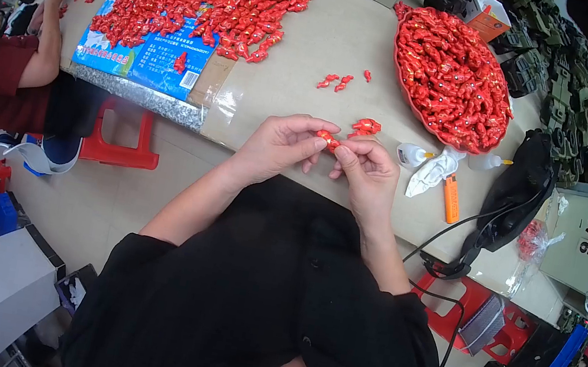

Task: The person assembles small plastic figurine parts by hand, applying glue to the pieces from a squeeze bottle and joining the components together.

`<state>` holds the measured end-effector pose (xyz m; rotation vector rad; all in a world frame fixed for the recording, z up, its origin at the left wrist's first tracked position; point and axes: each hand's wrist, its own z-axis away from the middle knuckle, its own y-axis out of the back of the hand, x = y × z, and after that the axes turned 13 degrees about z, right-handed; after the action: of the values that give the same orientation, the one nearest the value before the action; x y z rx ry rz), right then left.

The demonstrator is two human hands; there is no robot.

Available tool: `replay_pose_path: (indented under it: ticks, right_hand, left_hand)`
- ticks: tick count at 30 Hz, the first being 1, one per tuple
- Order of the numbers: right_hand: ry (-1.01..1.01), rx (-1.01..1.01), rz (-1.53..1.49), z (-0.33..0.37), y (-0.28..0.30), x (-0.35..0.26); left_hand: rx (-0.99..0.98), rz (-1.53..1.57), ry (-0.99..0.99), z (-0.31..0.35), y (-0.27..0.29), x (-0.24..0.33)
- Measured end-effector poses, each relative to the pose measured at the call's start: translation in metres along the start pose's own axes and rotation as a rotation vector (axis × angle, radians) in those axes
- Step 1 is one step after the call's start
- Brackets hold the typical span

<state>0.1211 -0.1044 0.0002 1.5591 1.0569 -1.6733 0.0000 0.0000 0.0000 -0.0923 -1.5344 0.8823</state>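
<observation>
Between my two hands, just past the table's near edge, is a small shiny red plastic figure [329, 141] with gold marks. My left hand [275, 147] pinches its left end with thumb and forefinger. From the other side, my right hand [371, 171] has its thumb and fingertips closed on the same figure. Fingers cover part of it. A few more red figures [366, 126] lie just beyond my right hand, and some small red pieces [337, 82] are scattered farther off.
Red figures [207, 1] are heaped on a blue printed cardboard sheet [151, 65] at far left. At right stand a heaped red basket [397, 69], glue bottles [412, 155], a white cloth [434, 173], an orange stick-like thing [451, 199] and a black bag [515, 195]. A co-worker [16, 70] sits left.
</observation>
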Motion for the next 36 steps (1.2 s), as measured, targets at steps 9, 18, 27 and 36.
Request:
replay_pose_path:
  ticks: [9,18,27,36]
  right_hand:
    - [0.082,0.035,0.125,0.0036,-0.0025,0.0030]
    - [0.068,0.034,0.143,0.0024,-0.0049,0.0030]
    - [0.064,0.017,0.145,0.0016,-0.0029,0.0043]
    - [0.055,0.019,0.139,0.0020,-0.0028,0.0036]
  left_hand:
    - [-0.002,-0.094,-0.051,0.0007,-0.0037,0.0005]
    - [0.002,-0.102,-0.056,0.0000,-0.0039,0.0022]
    - [0.021,-0.107,-0.070,0.0002,-0.0039,-0.0034]
    - [0.020,-0.082,-0.069,0.0007,-0.0055,-0.0024]
